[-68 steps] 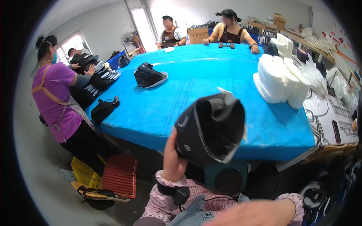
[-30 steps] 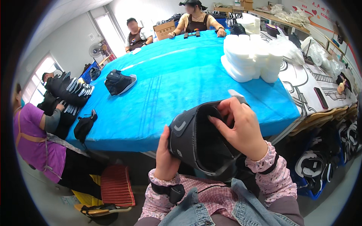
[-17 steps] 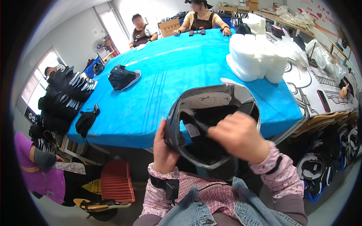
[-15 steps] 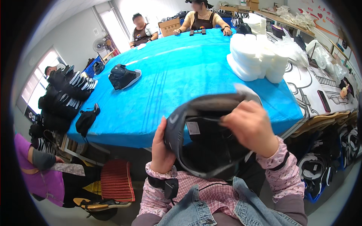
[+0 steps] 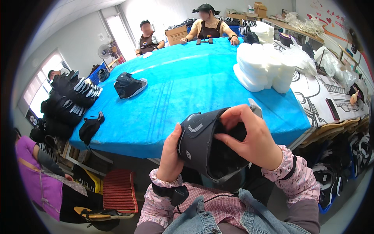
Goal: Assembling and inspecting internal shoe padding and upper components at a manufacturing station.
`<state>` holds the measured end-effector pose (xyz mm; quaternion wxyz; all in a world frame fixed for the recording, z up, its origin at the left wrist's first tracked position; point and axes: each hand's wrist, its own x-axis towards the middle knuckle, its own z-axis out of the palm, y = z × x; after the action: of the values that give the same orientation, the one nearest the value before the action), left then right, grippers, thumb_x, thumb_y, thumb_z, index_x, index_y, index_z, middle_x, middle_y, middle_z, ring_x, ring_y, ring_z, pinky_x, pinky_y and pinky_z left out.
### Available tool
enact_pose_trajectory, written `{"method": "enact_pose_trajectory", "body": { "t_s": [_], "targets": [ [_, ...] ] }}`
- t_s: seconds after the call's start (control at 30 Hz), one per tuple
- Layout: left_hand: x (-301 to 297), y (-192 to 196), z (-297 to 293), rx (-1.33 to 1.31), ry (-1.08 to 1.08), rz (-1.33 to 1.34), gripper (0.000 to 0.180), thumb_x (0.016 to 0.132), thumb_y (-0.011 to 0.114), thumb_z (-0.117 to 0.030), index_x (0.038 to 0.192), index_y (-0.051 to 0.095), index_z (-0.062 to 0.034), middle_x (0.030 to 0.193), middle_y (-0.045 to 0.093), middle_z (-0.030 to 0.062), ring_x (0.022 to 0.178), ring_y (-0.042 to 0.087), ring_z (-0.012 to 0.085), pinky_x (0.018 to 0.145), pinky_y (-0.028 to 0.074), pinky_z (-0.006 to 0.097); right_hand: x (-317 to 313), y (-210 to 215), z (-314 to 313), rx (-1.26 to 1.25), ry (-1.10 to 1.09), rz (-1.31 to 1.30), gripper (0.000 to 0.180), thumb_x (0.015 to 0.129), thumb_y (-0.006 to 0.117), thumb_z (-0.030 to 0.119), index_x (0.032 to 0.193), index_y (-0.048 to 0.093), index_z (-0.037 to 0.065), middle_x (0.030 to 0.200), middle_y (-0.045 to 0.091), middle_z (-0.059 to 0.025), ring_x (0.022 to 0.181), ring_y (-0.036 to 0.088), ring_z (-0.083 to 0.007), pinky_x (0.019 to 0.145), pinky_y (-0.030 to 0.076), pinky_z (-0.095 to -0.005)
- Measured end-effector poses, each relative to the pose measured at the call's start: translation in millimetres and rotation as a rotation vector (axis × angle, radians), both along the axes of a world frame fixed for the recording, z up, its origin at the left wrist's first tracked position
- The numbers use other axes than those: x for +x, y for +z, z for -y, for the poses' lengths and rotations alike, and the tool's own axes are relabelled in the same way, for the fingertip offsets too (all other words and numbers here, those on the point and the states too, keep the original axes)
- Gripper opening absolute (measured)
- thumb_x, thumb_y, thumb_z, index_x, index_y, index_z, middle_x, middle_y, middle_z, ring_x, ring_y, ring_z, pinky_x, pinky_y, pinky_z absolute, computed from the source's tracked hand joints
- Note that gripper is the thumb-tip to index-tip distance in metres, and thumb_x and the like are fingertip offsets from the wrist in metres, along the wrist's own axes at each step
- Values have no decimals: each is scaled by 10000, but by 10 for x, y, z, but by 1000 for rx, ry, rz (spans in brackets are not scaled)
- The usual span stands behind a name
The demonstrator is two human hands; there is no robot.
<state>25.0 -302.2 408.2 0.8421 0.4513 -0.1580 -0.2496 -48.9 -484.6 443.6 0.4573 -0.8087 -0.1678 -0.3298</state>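
Note:
A dark grey cap (image 5: 199,151) with pale curved markings is held up above the near edge of the blue-covered table, its opening turned toward the right. My left hand (image 5: 171,156) grips the cap's left side, the thumb pointing up along it. At the opening, my right hand (image 5: 253,138) has bent fingers and thumb over the rim and partly inside; exactly what the fingertips pinch is hidden. A pale piece (image 5: 255,108) pokes out behind the right hand. Farther off on the table sits another dark cap (image 5: 129,85) with a grey brim.
Stacks of white moulded pieces (image 5: 259,68) stand at the table's right. Piled black caps (image 5: 64,95) rise by its left edge, near a small black item (image 5: 91,126). Two people (image 5: 150,39) sit across the blue cover (image 5: 183,78); another in purple (image 5: 41,167) is at the left.
The cap has turned so its marked outer side shows more and its inner label is out of sight. My right hand has moved slightly left and lies over the opening.

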Motion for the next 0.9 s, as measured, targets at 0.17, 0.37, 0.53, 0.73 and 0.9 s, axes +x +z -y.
{"method": "enact_pose_trajectory", "body": {
  "t_s": [0.17, 0.37, 0.53, 0.73, 0.9],
  "targets": [
    [4, -77, -31, 36, -84, -15, 445, 962, 346, -345, 1181, 501, 10, 1105, 595, 108, 1002, 578, 175, 890, 447, 294, -31, -104, 35, -271, 50, 80, 293, 700, 667, 49, 944, 507, 31, 789, 536, -105, 647, 562, -270, 575, 454, -346],
    [-27, -111, -117, 150, -56, 27, 393, 931, 475, -280, 1169, 504, 31, 1061, 599, 76, 936, 576, 112, 809, 457, 236, -156, -122, 2, -508, -65, 191, 243, 690, 644, 60, 901, 524, 54, 771, 493, -83, 582, 530, -232, 518, 432, -346],
    [293, -139, -110, 302, -132, 32, 313, 911, 517, -269, 1020, 588, 15, 894, 629, 37, 750, 581, 77, 667, 462, 197, -193, -144, 18, -829, -60, 211, 170, 696, 551, 113, 856, 533, 56, 794, 460, -45, 585, 518, -132, 478, 434, -241],
    [808, -199, 119, 554, -291, 123, 301, 868, 580, -327, 892, 625, -30, 760, 625, -2, 620, 560, 49, 545, 436, 184, 9, -359, 136, -1067, 60, 258, 100, 698, 551, 115, 779, 530, 61, 776, 467, -38, 654, 506, -145, 546, 437, -282],
    [919, -38, 327, 580, -332, -22, 321, 902, 526, -336, 937, 611, -28, 777, 634, 15, 604, 570, 61, 574, 481, 208, 327, -324, 398, -730, -94, 273, 169, 724, 603, 133, 863, 556, 48, 866, 537, -82, 758, 557, -244, 618, 448, -326]
  ]
}}
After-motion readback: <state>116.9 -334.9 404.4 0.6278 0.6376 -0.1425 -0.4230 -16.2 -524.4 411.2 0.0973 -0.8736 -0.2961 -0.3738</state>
